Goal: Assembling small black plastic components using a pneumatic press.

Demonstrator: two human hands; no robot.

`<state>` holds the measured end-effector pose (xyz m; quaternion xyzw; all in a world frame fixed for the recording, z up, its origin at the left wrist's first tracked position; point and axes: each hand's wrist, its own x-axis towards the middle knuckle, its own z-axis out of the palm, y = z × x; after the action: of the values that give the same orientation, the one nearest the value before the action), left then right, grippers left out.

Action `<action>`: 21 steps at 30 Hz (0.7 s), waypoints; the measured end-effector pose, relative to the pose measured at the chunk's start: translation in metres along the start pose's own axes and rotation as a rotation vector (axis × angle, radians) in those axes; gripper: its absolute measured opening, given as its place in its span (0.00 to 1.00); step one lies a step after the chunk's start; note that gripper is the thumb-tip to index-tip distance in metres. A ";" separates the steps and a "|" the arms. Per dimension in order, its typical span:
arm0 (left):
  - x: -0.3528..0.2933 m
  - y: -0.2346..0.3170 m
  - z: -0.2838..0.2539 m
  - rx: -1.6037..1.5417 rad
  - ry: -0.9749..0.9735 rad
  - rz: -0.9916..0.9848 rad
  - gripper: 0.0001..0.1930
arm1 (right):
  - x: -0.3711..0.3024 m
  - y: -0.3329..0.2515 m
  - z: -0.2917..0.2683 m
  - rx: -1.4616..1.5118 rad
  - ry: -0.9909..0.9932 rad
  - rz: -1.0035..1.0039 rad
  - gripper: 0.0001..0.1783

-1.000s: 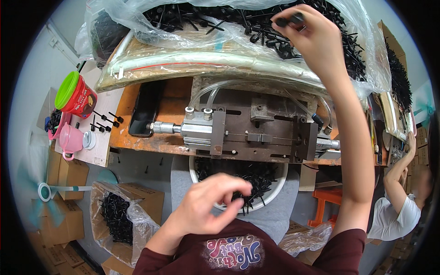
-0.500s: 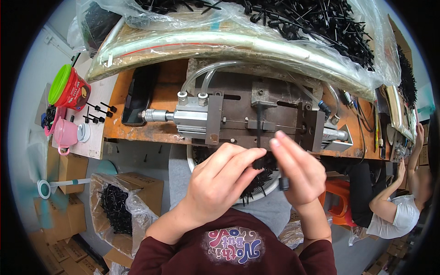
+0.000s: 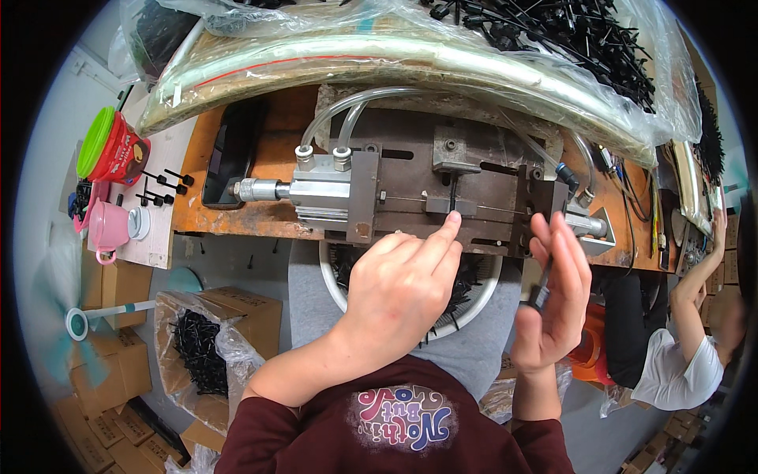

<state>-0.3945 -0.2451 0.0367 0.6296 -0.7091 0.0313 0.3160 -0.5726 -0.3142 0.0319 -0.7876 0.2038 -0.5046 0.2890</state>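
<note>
My left hand (image 3: 407,288) is at the front of a dark metal fixture (image 3: 407,170), its index fingertip against a black thin-stemmed plastic piece (image 3: 454,191) in the central block. The thumb is hidden beneath the hand, and the other fingers are curled. To the right, my right hand (image 3: 562,296) is raised with fingers nearly straight. Another black stemmed piece with a small blocky head (image 3: 540,297) is tucked between its thumb and fingers. Under my hands, a white round tub (image 3: 335,296) on my lap contains many similar black pieces.
Silver air cylinders (image 3: 322,193) with clear hoses flank the fixture. Behind lies a plastic-covered tray (image 3: 379,69) heaped with black pieces. A phone (image 3: 229,158), red tub (image 3: 126,150) and pink cup (image 3: 106,229) are at left. A person (image 3: 683,359) works at right.
My left hand has moved forward, its index finger now reaching the central block. My right hand has drawn away to the right, carrying its black piece.
</note>
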 end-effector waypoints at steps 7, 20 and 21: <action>0.001 0.000 0.001 0.004 -0.005 -0.018 0.12 | 0.000 -0.010 0.003 -0.228 -0.115 -0.013 0.19; -0.012 -0.003 -0.016 -0.110 -0.118 0.024 0.14 | 0.005 -0.007 0.014 -0.403 -0.255 -0.037 0.13; -0.018 -0.003 -0.023 -0.117 -0.159 0.025 0.14 | 0.005 -0.008 0.016 -0.402 -0.309 -0.038 0.13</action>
<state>-0.3818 -0.2200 0.0451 0.6017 -0.7403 -0.0562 0.2946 -0.5560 -0.3076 0.0355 -0.9007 0.2385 -0.3329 0.1450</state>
